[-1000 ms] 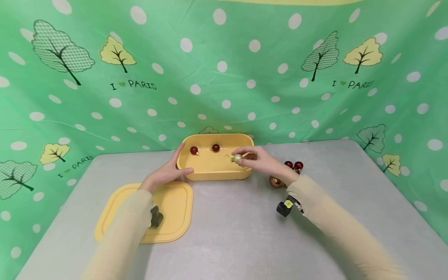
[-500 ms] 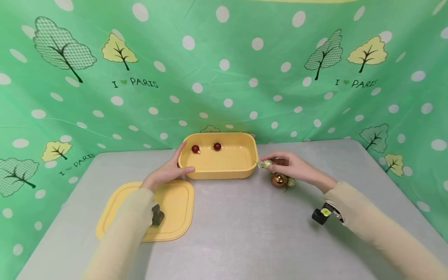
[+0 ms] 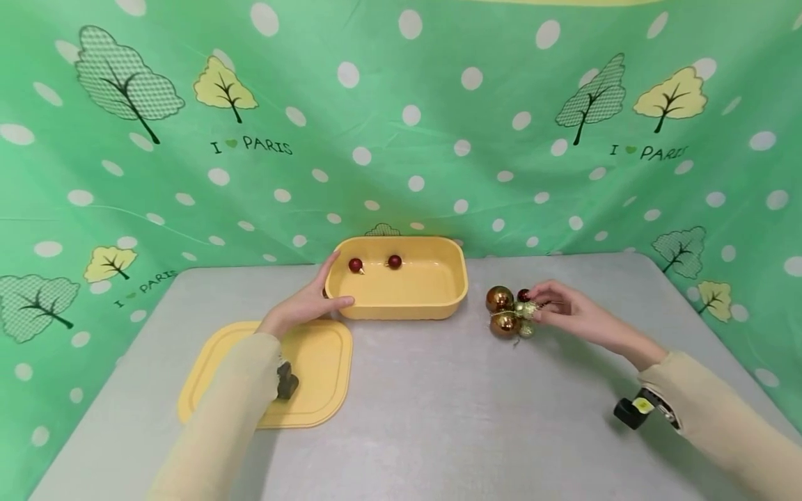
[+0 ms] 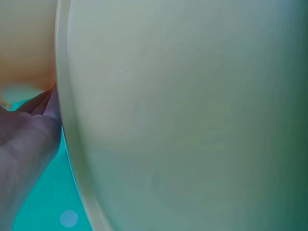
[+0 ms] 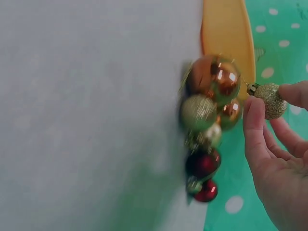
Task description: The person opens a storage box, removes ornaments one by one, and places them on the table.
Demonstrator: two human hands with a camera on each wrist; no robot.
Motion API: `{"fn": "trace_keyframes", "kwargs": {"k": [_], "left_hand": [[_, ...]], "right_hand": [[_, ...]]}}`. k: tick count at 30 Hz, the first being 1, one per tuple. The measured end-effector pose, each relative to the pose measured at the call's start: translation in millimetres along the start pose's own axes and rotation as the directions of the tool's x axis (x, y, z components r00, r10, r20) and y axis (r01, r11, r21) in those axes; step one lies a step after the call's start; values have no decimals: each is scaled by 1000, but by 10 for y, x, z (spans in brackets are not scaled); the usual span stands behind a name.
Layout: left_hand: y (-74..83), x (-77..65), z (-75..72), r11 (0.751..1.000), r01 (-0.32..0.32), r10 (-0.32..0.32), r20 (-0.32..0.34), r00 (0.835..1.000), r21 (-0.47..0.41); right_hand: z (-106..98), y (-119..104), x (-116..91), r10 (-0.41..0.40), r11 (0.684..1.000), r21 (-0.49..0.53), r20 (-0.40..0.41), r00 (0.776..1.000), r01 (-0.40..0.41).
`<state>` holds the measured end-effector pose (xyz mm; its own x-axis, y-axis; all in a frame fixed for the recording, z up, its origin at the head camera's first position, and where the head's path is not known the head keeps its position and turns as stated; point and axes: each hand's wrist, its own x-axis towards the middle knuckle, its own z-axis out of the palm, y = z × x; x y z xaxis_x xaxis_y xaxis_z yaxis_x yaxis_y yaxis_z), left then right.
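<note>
My left hand point(image 3: 310, 300) grips the left end of a yellow plastic box point(image 3: 401, 313), thumb over the front rim and fingers at the side. Two small dark-red Christmas baubles, one at the left point(image 3: 355, 265) and one nearer the middle point(image 3: 395, 261), lie inside. My right hand point(image 3: 579, 319) pinches a gold glitter bauble point(image 5: 272, 100) between thumb and fingers. It is held beside a cluster of baubles right of the box: shiny copper-coloured ones point(image 3: 505, 324), dark-red ones point(image 5: 204, 162) and a gold glitter one point(image 5: 198, 112).
A flat yellow lid point(image 3: 313, 376) lies on the grey table point(image 3: 426, 403) under my left forearm, in front of the box. Behind the table hangs a green dotted cloth point(image 3: 407, 146). A wide pale surface fills most of the left wrist view.
My right hand has moved right, from over the box to beside the cluster, with the gold glitter bauble still pinched. My left hand keeps its grip on the box. The head view has shifted slightly.
</note>
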<state>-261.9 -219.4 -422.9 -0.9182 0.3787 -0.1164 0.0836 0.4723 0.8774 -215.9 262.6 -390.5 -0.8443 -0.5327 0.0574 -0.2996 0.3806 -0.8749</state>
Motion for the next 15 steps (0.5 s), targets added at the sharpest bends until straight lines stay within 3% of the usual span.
{"fn": "trace_keyframes", "kwargs": {"k": [7,15], "left_hand": [[-4,-2,27,1000,-17,17,-5,1000,12],[-15,-2,32,1000,0,0,-10,1000,7]], "right_hand": [[-178,143,-211,12,999,-44,-9,1000,-13],[-256,261,-269,16,990,-141,86,996,-3]]}}
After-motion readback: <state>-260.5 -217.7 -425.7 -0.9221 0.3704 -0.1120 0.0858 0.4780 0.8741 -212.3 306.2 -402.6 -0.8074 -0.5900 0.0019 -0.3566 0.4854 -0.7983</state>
